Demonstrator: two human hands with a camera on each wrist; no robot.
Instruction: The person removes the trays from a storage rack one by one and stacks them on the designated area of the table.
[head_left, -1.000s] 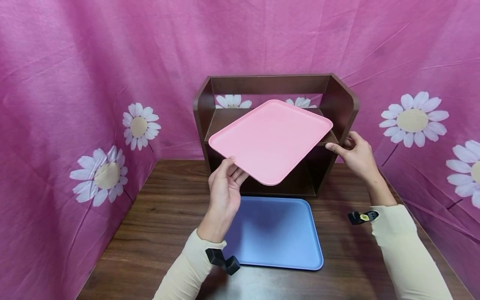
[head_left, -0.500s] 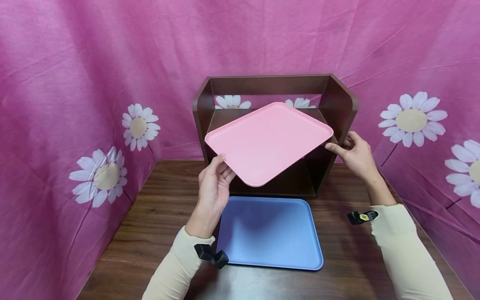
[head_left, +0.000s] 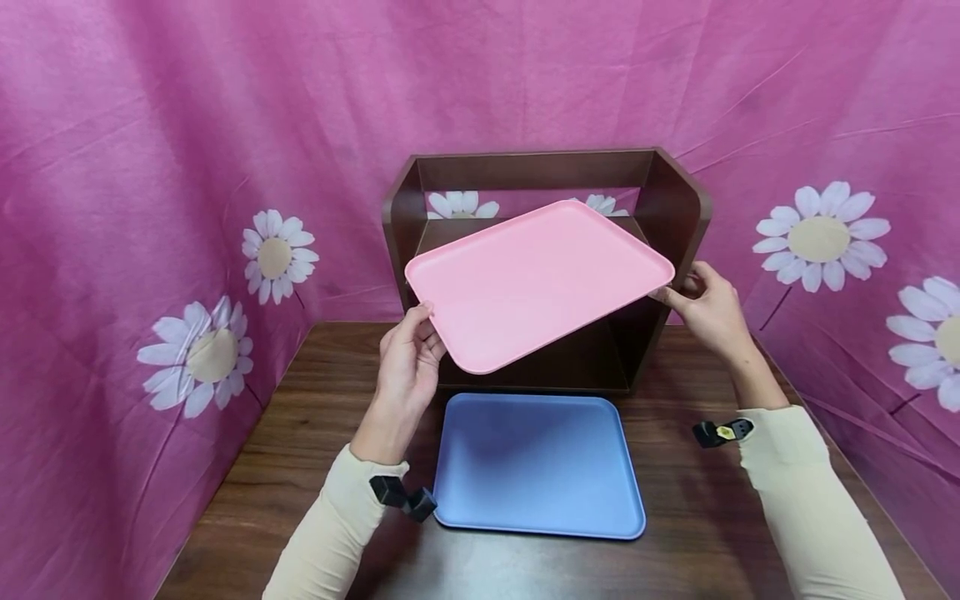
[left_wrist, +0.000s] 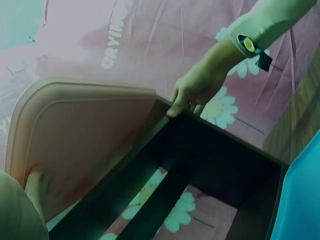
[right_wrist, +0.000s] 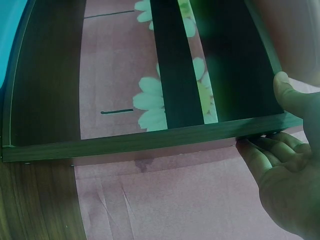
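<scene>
Pinching the pink tray [head_left: 540, 283] by its left edge, thumb on top and fingers beneath, the left hand [head_left: 405, 375] holds it tilted in front of the shelf [head_left: 536, 171]. Whether pink tray and shelf touch, I cannot tell. Nearer the person, the blue tray [head_left: 540, 467] lies flat on the tabletop [head_left: 300, 433]. At the right, the right hand [head_left: 716, 315] grips the shelf's right side, thumb inside and fingers outside.

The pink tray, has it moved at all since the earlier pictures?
Yes. Against the brown shelf in the head view, the pink tray has turned clockwise, its near corner swinging left.
</scene>
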